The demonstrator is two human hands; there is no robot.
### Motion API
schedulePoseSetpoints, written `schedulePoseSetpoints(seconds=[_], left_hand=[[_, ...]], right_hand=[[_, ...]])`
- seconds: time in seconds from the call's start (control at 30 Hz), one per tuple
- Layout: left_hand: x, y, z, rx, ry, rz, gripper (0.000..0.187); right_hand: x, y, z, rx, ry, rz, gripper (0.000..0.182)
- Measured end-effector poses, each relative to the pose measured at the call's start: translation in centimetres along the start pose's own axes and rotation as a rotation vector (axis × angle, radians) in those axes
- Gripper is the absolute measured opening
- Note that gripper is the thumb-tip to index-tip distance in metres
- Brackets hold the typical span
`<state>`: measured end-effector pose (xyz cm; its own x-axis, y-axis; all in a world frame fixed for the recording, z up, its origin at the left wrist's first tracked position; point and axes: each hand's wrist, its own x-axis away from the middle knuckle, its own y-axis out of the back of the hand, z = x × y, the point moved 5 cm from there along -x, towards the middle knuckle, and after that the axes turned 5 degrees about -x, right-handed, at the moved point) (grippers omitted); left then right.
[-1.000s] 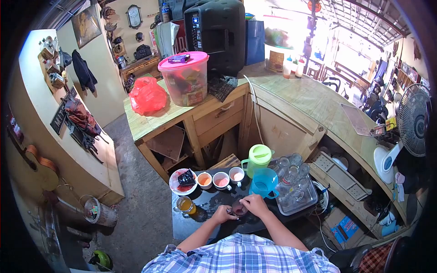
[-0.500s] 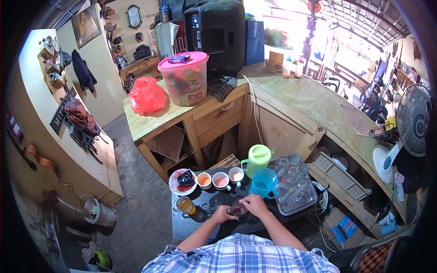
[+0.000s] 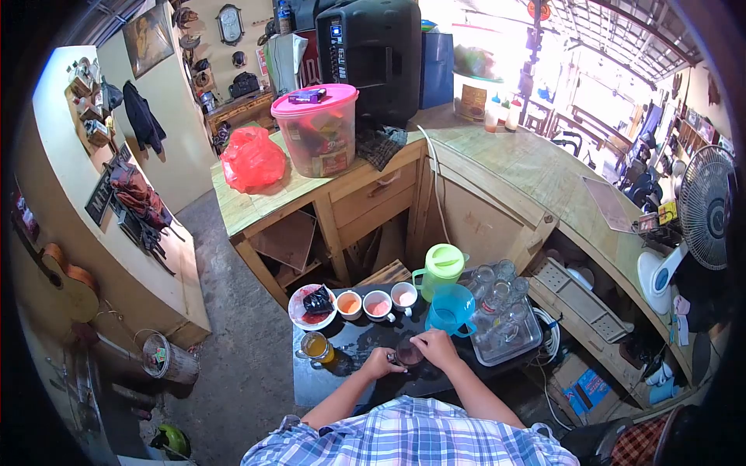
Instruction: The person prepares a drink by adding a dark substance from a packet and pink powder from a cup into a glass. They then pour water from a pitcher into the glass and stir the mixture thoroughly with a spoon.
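My left hand (image 3: 381, 363) is closed at the handle side of a glass mug (image 3: 409, 356) that looks dark or reddish inside. My right hand (image 3: 437, 348) has its fingers pinched together at the mug's far rim; whatever they hold is too small to make out. To the left stands another glass mug (image 3: 317, 349) with orange-yellow liquid. Behind it is a bowl (image 3: 291, 314) containing a black packet (image 3: 317, 300). Cups with orange (image 3: 349, 305), pink (image 3: 378, 306) and pale contents (image 3: 404, 298) form a row. A blue jug (image 3: 449, 309) rises just beyond my right hand.
A green lidded pitcher (image 3: 443, 272) stands behind the blue jug. On the right, a clear tray (image 3: 505, 353) carries several glass mugs. Wooden counters (image 3: 513, 167) bound the far side and right, with a fan (image 3: 703, 210) at the right edge. A bucket (image 3: 171, 361) sits on the floor at left.
Both hands stay at the mug, with only a slight shift of the right fingers. The view has tilted very slightly.
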<state>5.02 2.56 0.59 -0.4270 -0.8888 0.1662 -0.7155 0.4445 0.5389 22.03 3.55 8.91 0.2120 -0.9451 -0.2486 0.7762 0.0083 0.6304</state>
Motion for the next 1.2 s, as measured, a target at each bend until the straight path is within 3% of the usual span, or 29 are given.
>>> schedulePoseSetpoints(seconds=[0.1,0.23,0.3,0.4,0.5,0.63,0.73,0.8,0.83,0.9,1.0,1.13,1.2], left_hand=[[-0.2,-0.5,0.8,-0.006,0.019,0.007,0.038],[-0.2,-0.4,1.0,-0.024,0.028,0.01,0.038],[-0.3,-0.3,0.6,0.003,0.017,0.001,0.038],[-0.1,-0.3,0.5,0.012,-0.003,-0.006,0.038],[-0.3,-0.4,0.7,-0.002,-0.005,0.002,0.038],[-0.2,-0.3,0.6,-0.031,-0.012,-0.006,0.039],[-0.1,-0.3,0.4,-0.009,-0.02,-0.004,0.039],[-0.1,-0.2,0.4,-0.021,0.0,0.002,0.038],[-0.1,-0.2,0.4,-0.033,0.02,0.009,0.038],[0.0,-0.2,0.2,-0.017,0.026,0.014,0.038],[0.0,-0.2,0.3,-0.002,0.023,0.008,0.038],[-0.1,-0.4,0.4,-0.003,0.005,-0.002,0.038],[0.1,-0.1,-0.1,0.005,0.01,-0.001,0.038]], right_hand=[[0.1,-0.2,-0.6,0.041,-0.108,0.109,0.024],[-0.1,-0.3,-0.8,-0.081,-0.082,0.015,0.021],[0.0,-0.4,-0.6,0.033,-0.074,0.05,0.021],[0.0,-0.5,-0.6,-0.071,-0.156,0.104,0.021],[0.1,-0.2,0.0,0.068,-0.02,0.044,0.024],[0.1,-0.5,-0.5,0.02,-0.101,0.128,0.025],[0.0,0.2,0.7,0.074,0.028,0.023,0.025],[0.1,-0.1,0.2,-0.05,-0.165,0.148,0.024],[0.2,-0.3,-0.1,-0.051,-0.166,0.147,0.024],[0.2,-0.1,0.3,0.01,0.003,0.005,0.023],[0.3,-0.4,-0.3,0.012,-0.063,0.091,0.023],[0.2,-0.1,-0.1,-0.072,-0.043,0.033,0.023],[0.2,-0.3,-0.2,0.068,-0.021,0.049,0.02]])
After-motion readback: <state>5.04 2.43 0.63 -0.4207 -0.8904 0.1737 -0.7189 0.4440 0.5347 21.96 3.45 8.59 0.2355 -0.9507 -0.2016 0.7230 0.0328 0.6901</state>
